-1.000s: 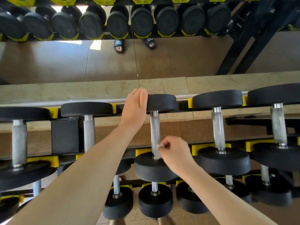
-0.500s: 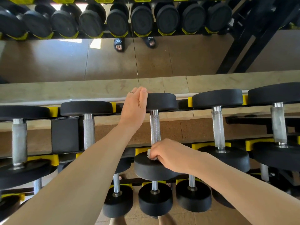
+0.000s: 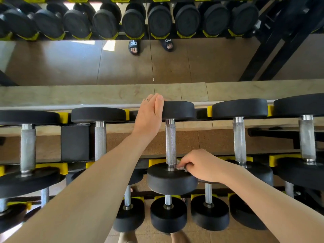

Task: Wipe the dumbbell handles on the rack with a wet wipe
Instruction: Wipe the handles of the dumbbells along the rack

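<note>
Mid-wipe on the middle handle (image 3: 170,142) of the rack (image 3: 75,142); the right hand (image 3: 201,166) pinches the wipe (image 3: 180,166) at its near end; the left hand (image 3: 149,116), fingers straight, steadies the far head (image 3: 178,110); next, probably the handle to the right (image 3: 239,139).

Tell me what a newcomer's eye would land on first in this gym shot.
Two bare arms reach in from below to one dumbbell mid-rack: the left hand lies on its far black head, while the right hand pinches a wet wipe at the near end of the knurled handle. Above, a mirror reflects dumbbell rows and two black sandals.
</note>
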The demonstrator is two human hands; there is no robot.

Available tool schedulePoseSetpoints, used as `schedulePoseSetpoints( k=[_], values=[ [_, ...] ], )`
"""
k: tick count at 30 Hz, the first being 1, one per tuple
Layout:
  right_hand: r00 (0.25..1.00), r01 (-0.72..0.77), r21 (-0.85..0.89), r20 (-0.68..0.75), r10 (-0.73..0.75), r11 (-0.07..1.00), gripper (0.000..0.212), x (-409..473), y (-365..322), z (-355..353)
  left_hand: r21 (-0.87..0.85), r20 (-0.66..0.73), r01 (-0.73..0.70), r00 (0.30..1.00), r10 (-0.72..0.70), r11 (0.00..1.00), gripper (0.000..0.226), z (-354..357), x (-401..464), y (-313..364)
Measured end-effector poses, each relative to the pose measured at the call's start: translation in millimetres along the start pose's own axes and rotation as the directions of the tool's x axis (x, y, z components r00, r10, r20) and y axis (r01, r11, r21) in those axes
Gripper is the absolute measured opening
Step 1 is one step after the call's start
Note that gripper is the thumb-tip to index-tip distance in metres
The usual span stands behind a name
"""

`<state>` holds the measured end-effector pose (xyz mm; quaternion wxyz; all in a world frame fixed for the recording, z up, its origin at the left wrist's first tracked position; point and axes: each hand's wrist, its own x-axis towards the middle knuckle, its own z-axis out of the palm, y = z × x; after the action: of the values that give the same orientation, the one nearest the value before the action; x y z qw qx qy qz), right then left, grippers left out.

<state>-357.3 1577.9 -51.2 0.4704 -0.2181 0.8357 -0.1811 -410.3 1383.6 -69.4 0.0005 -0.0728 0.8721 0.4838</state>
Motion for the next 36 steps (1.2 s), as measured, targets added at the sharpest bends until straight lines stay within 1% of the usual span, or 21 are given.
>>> schedulePoseSetpoints(
  k=[5, 7, 9, 10, 13, 15, 17, 20, 22, 23, 24, 25, 26, 27, 28, 29, 30, 31, 32, 34, 36],
  values=[
    [0.993, -0.117, 0.118, -0.001, 0.118, 0.986, 0.026, 22, 2, 8, 0.018, -0.012, 0.008, 1.0, -0.008, 1.0, 0.042, 0, -1, 0],
    [0.983, -0.173, 0.235, -0.018, 0.183, 0.956, 0.019, 28, 1, 11, 0.024, -0.016, 0.013, 1.0, -0.013, 1.0, 0.042, 1, 0, 0],
    [0.968, -0.214, 0.379, -0.038, 0.246, 0.9, 0.015, 31, -1, 14, 0.03, -0.024, 0.022, 0.999, -0.021, 0.999, 0.043, 2, 0, 0],
    [0.962, -0.229, 0.431, -0.04, 0.272, 0.873, 0.017, 32, -3, 14, 0.033, -0.028, 0.025, 0.999, -0.024, 0.999, 0.043, 2, 0, 0],
    [0.949, -0.258, 0.524, -0.022, 0.316, 0.812, 0.042, 34, -5, 14, 0.035, -0.037, 0.032, 0.999, -0.031, 0.999, 0.043, 2, 0, 1],
    [0.946, -0.268, 0.485, -0.031, 0.323, 0.833, 0.046, 32, -7, 14, 0.025, -0.035, 0.049, 0.998, -0.048, 0.998, 0.043, 2, -1, 3],
    [0.942, -0.272, 0.427, -0.067, 0.33, 0.862, 0.043, 27, -8, 13, 0.02, -0.038, 0.056, 0.998, -0.055, 0.998, 0.044, 3, -1, 4],
    [0.951, -0.228, 0.376, -0.114, 0.289, 0.898, 0.036, 15, -11, 7, 0.02, -0.041, 0.062, 0.997, -0.061, 0.998, 0.045, 3, -1, 5],
    [0.967, -0.156, 0.4, -0.125, 0.222, 0.903, 0.031, 7, -15, -1, 0.014, -0.043, 0.06, 0.997, -0.06, 0.998, 0.044, 3, -1, 5],
    [0.971, -0.083, 0.439, -0.166, 0.172, 0.895, 0.027, 5, -18, -5, 0.006, -0.043, 0.06, 0.997, -0.06, 0.998, 0.043, 2, -2, 6],
    [0.959, 0.018, 0.472, -0.257, 0.118, 0.881, 0.022, 5, -22, -8, -0.003, -0.04, 0.063, 0.997, -0.063, 0.998, 0.043, 2, -2, 8],
    [0.922, 0.127, 0.458, -0.381, 0.066, 0.88, 0.016, 7, -27, -11, -0.008, -0.037, 0.067, 0.997, -0.067, 0.998, 0.042, 2, -2, 8],
    [0.868, 0.209, 0.387, -0.497, 0.012, 0.898, 0.011, 10, -32, -11, -0.012, -0.033, 0.072, 0.997, -0.073, 0.997, 0.041, 2, -2, 8],
    [0.81, 0.251, 0.25, -0.583, -0.061, 0.935, 0.012, 14, -36, -11, -0.014, -0.029, 0.078, 0.996, -0.079, 0.997, 0.041, 2, -2, 8],
    [0.761, 0.265, 0.065, -0.627, -0.167, 0.962, 0.017, 19, -40, -11, -0.01, -0.03, 0.08, 0.996, -0.081, 0.997, 0.04, 2, -1, 7],
    [0.731, 0.261, -0.133, -0.62, -0.286, 0.956, 0.022, 26, -44, -9, 0.003, -0.031, 0.075, 0.997, -0.074, 0.997, 0.039, 2, 1, 4],
    [0.729, 0.236, -0.314, -0.569, -0.381, 0.92, 0.027, 33, -45, -5, 0.018, -0.029, 0.068, 0.997, -0.068, 0.998, 0.039, 2, 2, 3],
    [0.752, 0.181, -0.454, -0.507, -0.42, 0.872, 0.03, 39, -46, -2, 0.033, -0.026, 0.065, 0.998, -0.064, 0.997, 0.039, 3, 2, 1],
    [0.776, 0.118, -0.547, -0.469, -0.421, 0.829, 0.031, 43, -47, 1, 0.045, -0.023, 0.061, 0.998, -0.06, 0.997, 0.039, 3, 3, 0],
    [0.81, 0.053, -0.618, -0.433, -0.396, 0.784, 0.031, 44, -47, 4, 0.062, -0.021, 0.042, 0.999, -0.041, 0.997, 0.039, 4, 4, -3],
    [0.831, 0.069, -0.622, -0.397, -0.39, 0.78, 0.033, 42, -49, 6, 0.065, -0.018, 0.019, 1.0, -0.018, 0.998, 0.04, 2, 5, -4]
  ],
)
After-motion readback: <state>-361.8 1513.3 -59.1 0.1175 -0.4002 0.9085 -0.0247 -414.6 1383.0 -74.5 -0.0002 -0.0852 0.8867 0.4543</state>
